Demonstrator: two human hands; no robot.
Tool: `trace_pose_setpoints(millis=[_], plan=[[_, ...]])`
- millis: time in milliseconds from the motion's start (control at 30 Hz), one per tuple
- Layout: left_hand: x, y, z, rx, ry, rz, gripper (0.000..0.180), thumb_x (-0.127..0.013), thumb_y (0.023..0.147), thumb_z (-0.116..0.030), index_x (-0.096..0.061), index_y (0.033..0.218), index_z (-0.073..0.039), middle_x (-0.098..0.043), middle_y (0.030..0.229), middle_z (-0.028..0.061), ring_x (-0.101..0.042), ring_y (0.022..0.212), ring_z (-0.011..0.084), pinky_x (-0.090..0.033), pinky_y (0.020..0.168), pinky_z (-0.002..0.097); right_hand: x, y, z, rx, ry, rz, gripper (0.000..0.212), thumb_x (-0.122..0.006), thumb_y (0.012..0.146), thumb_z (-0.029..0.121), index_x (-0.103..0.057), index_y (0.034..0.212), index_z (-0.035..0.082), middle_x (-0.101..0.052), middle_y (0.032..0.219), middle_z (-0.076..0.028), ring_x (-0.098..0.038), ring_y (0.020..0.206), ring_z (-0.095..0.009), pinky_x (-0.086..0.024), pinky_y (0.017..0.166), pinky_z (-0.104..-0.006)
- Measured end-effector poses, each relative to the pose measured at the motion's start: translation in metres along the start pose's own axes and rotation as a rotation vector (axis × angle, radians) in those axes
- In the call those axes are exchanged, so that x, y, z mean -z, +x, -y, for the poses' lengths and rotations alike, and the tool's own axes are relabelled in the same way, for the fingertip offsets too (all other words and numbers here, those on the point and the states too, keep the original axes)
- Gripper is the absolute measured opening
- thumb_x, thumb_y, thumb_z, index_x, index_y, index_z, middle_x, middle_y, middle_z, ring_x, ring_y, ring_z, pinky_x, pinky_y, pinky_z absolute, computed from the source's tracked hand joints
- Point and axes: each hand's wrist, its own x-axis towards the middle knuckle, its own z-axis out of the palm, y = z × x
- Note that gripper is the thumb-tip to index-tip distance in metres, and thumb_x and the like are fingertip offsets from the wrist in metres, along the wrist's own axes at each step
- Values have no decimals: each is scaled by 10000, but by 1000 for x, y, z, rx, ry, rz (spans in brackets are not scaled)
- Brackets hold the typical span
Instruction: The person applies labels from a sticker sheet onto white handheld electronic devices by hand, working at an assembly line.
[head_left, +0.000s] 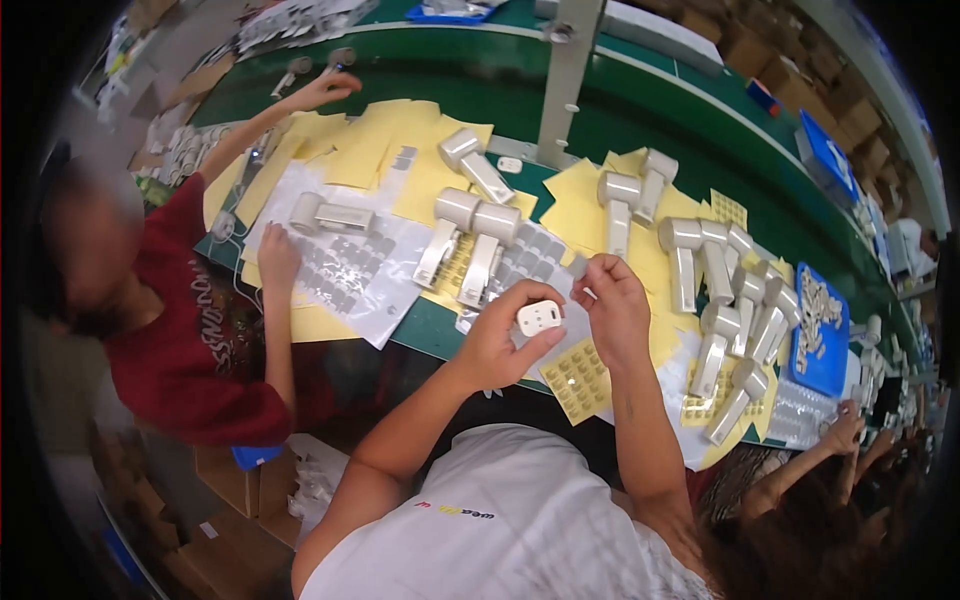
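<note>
In my left hand (492, 342) is a small white plastic piece (540, 318) with rounded corners, a dark slot and tiny holes; thumb and fingers grip its edges. Just right of it, my right hand (618, 308) is pinched, with a small grey sticker (577, 267) showing at its fingertips. Behind my hands lies a sheet of grey stickers (535, 252). A yellow sheet with rows of round pads (577, 382) lies below my right hand. Beyond the left hand, two light-grey devices with cylindrical heads (457, 208) rest on yellow paper.
More such devices (715, 245) crowd the green table on the right, beside a blue tray of small white parts (820, 330). A metal post (570, 85) rises at the back. On the left, a co-worker in a dark red shirt (200, 350) reaches over yellow sheets (385, 140).
</note>
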Motion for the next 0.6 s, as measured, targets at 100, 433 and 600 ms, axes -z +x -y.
trace_pose_setpoints(millis=[100, 433, 600], plan=[[-10, 4, -6, -58, 94, -7, 480, -669, 900, -101, -496, 1337, 3, -548, 1211, 176, -555, 1123, 279, -426, 1005, 362, -6, -38, 28, 143, -207, 225, 96, -630, 991, 88, -598, 1050, 19, -633, 1038, -59, -606, 922, -136, -513, 863, -310], [-1, 3, -1, -85, 332, 56, 517, -886, 717, -158, -647, 1163, -51, -583, 1151, 133, -595, 1025, 280, -485, 885, 354, -16, -73, 25, 104, 6, 142, 88, -611, 998, 62, -576, 1061, 12, -616, 1142, -78, -592, 1050, -135, -481, 967, -317], [9, 12, -10, 305, 155, 86, 586, -889, 752, -187, -546, 1208, -55, -611, 1061, 84, -600, 996, 184, -483, 872, 321, -12, -69, 28, 77, 9, 93, 88, -616, 985, 22, -578, 1061, 1, -631, 1090, -87, -613, 975, -127, -503, 894, -288]])
